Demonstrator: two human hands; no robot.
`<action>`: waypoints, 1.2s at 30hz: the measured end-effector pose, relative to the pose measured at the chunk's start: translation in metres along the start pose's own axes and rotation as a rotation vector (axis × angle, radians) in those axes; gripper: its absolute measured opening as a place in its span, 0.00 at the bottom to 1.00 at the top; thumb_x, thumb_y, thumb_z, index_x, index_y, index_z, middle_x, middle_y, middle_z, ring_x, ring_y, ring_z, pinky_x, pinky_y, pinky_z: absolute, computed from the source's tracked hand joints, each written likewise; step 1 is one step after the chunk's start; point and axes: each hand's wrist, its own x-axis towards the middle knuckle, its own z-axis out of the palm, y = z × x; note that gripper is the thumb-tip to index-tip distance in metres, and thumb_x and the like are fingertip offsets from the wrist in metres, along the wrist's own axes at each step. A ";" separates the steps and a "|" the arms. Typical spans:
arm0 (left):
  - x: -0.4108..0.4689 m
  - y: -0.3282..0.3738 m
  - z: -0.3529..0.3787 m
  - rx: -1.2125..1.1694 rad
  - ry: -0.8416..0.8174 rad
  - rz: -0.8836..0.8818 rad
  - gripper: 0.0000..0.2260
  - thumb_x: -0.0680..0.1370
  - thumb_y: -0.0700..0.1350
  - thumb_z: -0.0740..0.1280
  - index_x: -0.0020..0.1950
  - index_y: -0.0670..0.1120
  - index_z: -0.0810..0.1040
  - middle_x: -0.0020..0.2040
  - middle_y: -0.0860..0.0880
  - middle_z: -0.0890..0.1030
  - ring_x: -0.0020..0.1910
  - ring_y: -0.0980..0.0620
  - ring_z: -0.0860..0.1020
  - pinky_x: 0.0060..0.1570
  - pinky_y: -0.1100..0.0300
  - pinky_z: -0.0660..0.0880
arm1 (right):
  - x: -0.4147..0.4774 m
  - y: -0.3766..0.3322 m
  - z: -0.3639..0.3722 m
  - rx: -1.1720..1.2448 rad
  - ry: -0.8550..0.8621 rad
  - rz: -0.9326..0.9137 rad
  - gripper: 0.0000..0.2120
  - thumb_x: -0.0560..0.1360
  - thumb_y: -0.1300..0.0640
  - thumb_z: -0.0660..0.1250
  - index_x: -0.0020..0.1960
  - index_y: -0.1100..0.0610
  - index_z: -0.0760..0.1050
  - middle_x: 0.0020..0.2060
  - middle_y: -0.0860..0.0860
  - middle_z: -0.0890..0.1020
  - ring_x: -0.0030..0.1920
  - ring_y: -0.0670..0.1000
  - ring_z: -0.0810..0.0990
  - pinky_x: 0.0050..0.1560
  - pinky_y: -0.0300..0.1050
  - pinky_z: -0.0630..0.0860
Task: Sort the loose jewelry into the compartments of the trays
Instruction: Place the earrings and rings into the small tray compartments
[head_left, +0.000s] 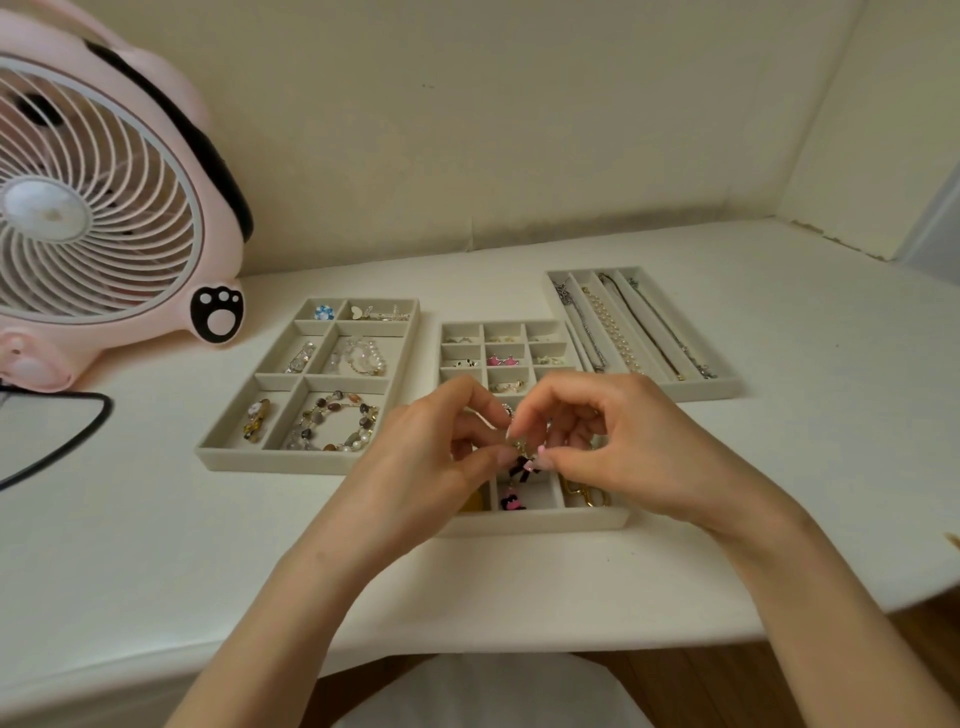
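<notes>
Through the head camera I see both hands meeting over the near half of the middle tray (535, 521). The left hand (441, 441) and right hand (613, 441) have their fingers (483, 400) curled in, with thumb and forefinger tips pinched from either side on one small charm (519, 460). It has a gold bit on top and a black and pink piece dangling below, and it is so small that I cannot tell which hand bears most of it. The charm hangs just above the tray's front middle compartment, where a second black and pink piece (511, 501) lies. Gold links (587, 496) show in the compartment to the right, partly hidden by the right hand. The farther cells hold small earrings, a pink pair (503, 359) among them. The left tray (270, 461) holds bead bracelets (332, 421) and clips. The right tray (696, 389) holds necklaces (613, 332) laid lengthwise. All three trays sit on the white desk (156, 545), with a pink fan (98, 208) at the far left.
</notes>
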 end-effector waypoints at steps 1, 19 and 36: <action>0.000 0.000 0.000 0.002 0.009 0.005 0.06 0.74 0.42 0.69 0.45 0.51 0.73 0.37 0.56 0.84 0.38 0.53 0.77 0.36 0.68 0.70 | 0.000 0.000 0.000 -0.007 -0.006 -0.002 0.13 0.70 0.69 0.70 0.44 0.51 0.80 0.37 0.45 0.81 0.35 0.42 0.76 0.39 0.37 0.75; -0.003 -0.013 -0.006 0.292 -0.037 0.174 0.17 0.72 0.37 0.60 0.38 0.58 0.80 0.41 0.55 0.71 0.46 0.58 0.68 0.43 0.71 0.63 | 0.009 -0.006 0.002 -0.299 -0.266 0.055 0.20 0.71 0.69 0.64 0.49 0.44 0.68 0.37 0.46 0.79 0.36 0.43 0.76 0.38 0.39 0.74; 0.001 -0.020 -0.001 0.473 -0.059 0.420 0.19 0.68 0.42 0.52 0.40 0.57 0.81 0.43 0.57 0.69 0.44 0.56 0.65 0.44 0.56 0.68 | 0.001 -0.003 0.000 -0.480 -0.085 -0.020 0.10 0.73 0.62 0.65 0.44 0.47 0.79 0.39 0.42 0.72 0.38 0.42 0.72 0.39 0.36 0.69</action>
